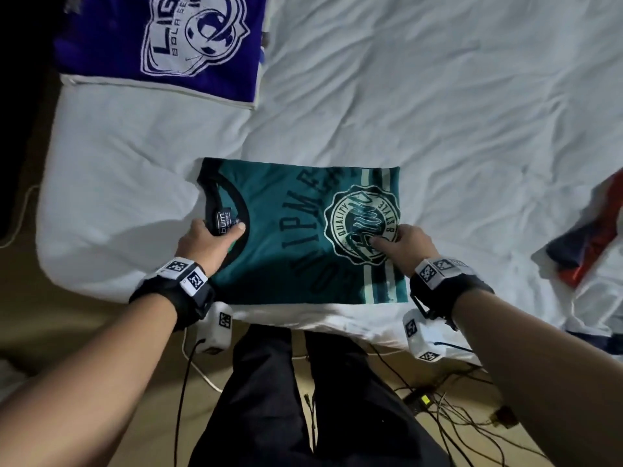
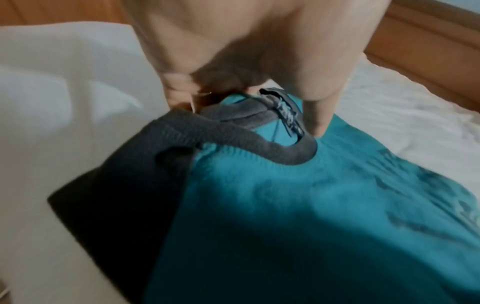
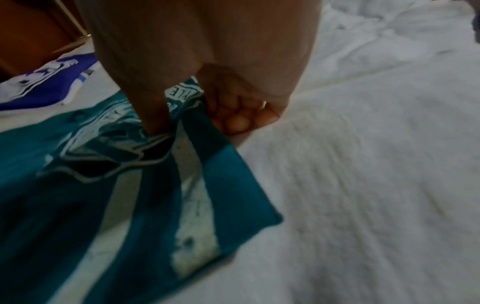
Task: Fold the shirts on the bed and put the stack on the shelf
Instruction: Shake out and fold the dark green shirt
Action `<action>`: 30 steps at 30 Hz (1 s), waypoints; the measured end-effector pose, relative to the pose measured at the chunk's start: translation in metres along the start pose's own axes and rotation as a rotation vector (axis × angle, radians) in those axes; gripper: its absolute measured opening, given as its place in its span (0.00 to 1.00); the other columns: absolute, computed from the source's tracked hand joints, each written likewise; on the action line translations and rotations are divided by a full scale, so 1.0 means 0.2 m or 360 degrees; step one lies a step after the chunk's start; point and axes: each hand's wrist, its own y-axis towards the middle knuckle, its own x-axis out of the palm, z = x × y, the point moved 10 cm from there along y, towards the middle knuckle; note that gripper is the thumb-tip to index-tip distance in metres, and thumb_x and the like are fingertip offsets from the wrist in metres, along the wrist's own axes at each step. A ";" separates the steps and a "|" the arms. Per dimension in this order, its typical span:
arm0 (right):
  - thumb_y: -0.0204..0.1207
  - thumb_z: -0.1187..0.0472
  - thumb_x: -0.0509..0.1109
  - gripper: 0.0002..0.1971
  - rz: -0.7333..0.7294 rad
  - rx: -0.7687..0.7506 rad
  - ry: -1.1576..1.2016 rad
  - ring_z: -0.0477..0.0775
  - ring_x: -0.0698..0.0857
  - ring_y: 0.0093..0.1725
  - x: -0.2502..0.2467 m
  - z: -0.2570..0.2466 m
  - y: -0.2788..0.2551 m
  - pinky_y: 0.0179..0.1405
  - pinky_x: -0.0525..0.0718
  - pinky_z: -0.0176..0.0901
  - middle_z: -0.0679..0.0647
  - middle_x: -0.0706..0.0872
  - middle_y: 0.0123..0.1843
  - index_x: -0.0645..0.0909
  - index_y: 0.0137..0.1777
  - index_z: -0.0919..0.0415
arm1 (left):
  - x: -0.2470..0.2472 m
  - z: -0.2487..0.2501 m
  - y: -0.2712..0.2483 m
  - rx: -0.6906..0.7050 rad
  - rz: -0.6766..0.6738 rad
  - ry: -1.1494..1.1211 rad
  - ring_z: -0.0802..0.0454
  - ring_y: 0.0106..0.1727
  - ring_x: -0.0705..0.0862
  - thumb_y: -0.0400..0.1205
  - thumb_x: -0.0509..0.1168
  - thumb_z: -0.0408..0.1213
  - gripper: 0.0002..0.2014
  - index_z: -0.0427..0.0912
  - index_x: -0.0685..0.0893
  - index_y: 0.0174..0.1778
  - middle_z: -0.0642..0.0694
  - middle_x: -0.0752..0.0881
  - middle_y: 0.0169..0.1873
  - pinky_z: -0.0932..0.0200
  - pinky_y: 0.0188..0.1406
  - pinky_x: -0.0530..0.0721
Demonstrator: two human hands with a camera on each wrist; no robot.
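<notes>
Standing by the bed [image 1: 438, 96], going left to right: a purple shirt [image 1: 161, 38] w/ a white crest lies up at the far left, looks already folded, well apart from the action. Nearer, the teal shirt [image 1: 286, 214] sits folded to a neat rectangle on the white sheet, close to the near edge, collar end to the left. The left hand [image 1: 202, 241] pinches the dark ribbed collar [image 2: 233, 139] right at the neck label, thumb on top, fingers [image 2: 182, 90] curled under the edge. At the other end the right hand [image 1: 409, 244] grips the folded end by the round print, thumb pressed on top, fingers [image 3: 239, 115] tucked beneath the fabric. Far right, a red, navy and white garment [image 1: 586, 244] lies bunched, prob. not yet folded. Handling, as I judge it: thin soft knit, light, no stiffness at all, so it'll sag in the middle if lifted by two points & the layers may slide apart. Best hold is where the hands are now, under both short ends w/ all layers caught, kept taut btwn them. The collar rib gives the firmer purchase. No shelf in sight from here.
</notes>
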 end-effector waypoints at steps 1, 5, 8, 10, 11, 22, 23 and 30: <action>0.73 0.45 0.77 0.20 -0.0034 -0.0014 0.0074 0.63 0.87 0.53 0.01 -0.02 0.00 0.55 0.85 0.52 0.59 0.90 0.52 0.83 0.54 0.60 | 0.02 0.02 0.00 0.0046 -0.0057 -0.0037 0.34 0.53 0.86 0.77 0.69 0.63 0.27 0.42 0.84 0.56 0.37 0.88 0.51 0.49 0.51 0.82; 0.77 0.56 0.75 0.18 -0.0005 -0.0169 0.0072 0.61 0.86 0.57 -0.02 -0.13 -0.05 0.58 0.84 0.51 0.59 0.87 0.58 0.77 0.62 0.62 | -0.01 0.13 -0.02 0.0292 -0.0044 -0.0088 0.32 0.57 0.85 0.84 0.68 0.44 0.13 0.38 0.84 0.58 0.35 0.88 0.54 0.48 0.54 0.80; 0.80 0.59 0.71 0.15 0.0033 -0.0276 -0.0004 0.64 0.85 0.56 -0.07 -0.24 -0.10 0.55 0.82 0.50 0.62 0.86 0.59 0.73 0.61 0.63 | -0.10 0.22 -0.06 0.0420 0.0027 -0.0148 0.33 0.62 0.83 0.84 0.68 0.39 0.15 0.39 0.82 0.65 0.35 0.86 0.61 0.48 0.60 0.79; 0.81 0.59 0.70 0.14 0.0079 -0.0327 -0.0007 0.66 0.85 0.55 -0.13 -0.33 -0.13 0.53 0.82 0.52 0.64 0.86 0.57 0.71 0.60 0.63 | -0.20 0.28 -0.08 0.0506 0.0070 -0.0226 0.34 0.62 0.84 0.82 0.69 0.38 0.17 0.41 0.81 0.67 0.37 0.87 0.62 0.47 0.62 0.80; 0.81 0.59 0.70 0.14 0.0111 -0.0352 0.0008 0.66 0.85 0.53 -0.17 -0.39 -0.14 0.51 0.82 0.51 0.64 0.86 0.55 0.70 0.59 0.63 | -0.27 0.31 -0.09 0.0546 0.0107 -0.0269 0.35 0.61 0.84 0.82 0.69 0.38 0.17 0.41 0.81 0.66 0.38 0.87 0.61 0.45 0.63 0.81; 0.82 0.61 0.69 0.10 0.0407 -0.0729 0.0231 0.58 0.81 0.42 -0.54 -1.41 -0.19 0.42 0.73 0.42 0.55 0.84 0.46 0.68 0.52 0.55 | -1.28 0.53 0.05 0.0840 0.0500 -0.0555 0.45 0.57 0.84 0.82 0.70 0.35 0.15 0.41 0.83 0.66 0.44 0.87 0.57 0.55 0.55 0.77; 0.82 0.61 0.69 0.10 0.0418 -0.0747 0.0248 0.58 0.81 0.43 -0.54 -1.51 -0.18 0.42 0.74 0.42 0.54 0.84 0.46 0.68 0.52 0.55 | -1.38 0.55 0.10 0.0886 0.0533 -0.0558 0.45 0.57 0.84 0.82 0.70 0.35 0.15 0.41 0.83 0.65 0.44 0.87 0.57 0.56 0.54 0.77; 0.82 0.59 0.69 0.10 0.0515 -0.0714 0.0410 0.60 0.85 0.46 -0.52 -2.09 0.01 0.46 0.82 0.48 0.55 0.87 0.48 0.71 0.56 0.58 | -1.89 0.65 0.54 0.1052 0.0549 -0.0501 0.52 0.56 0.82 0.83 0.70 0.34 0.17 0.40 0.82 0.69 0.47 0.86 0.57 0.63 0.55 0.74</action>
